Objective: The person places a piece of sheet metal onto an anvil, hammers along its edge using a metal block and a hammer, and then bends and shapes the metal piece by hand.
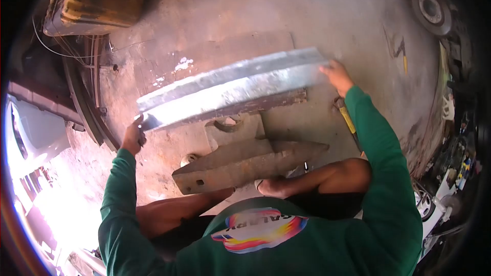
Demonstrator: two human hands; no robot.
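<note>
A long, bent silvery metal channel (230, 84) spans the space between my two hands, above the floor and beyond the anvil. My left hand (134, 137) grips its lower left end, fingers closed at the edge. At the far right end, my right hand (337, 76) is closed on the channel's edge. A rusty anvil (240, 161) lies between my legs, its horn pointing right. Behind the channel, a flat brown sheet (220, 53) rests on the floor, partly covered by the channel.
A hammer with a yellow handle (348, 122) is on the floor by my right forearm. A rusty yellow container (102, 2) stands upper left, near loose wires. A wheel-like disc (431, 8) is upper right; assorted parts (455, 189) line the right edge.
</note>
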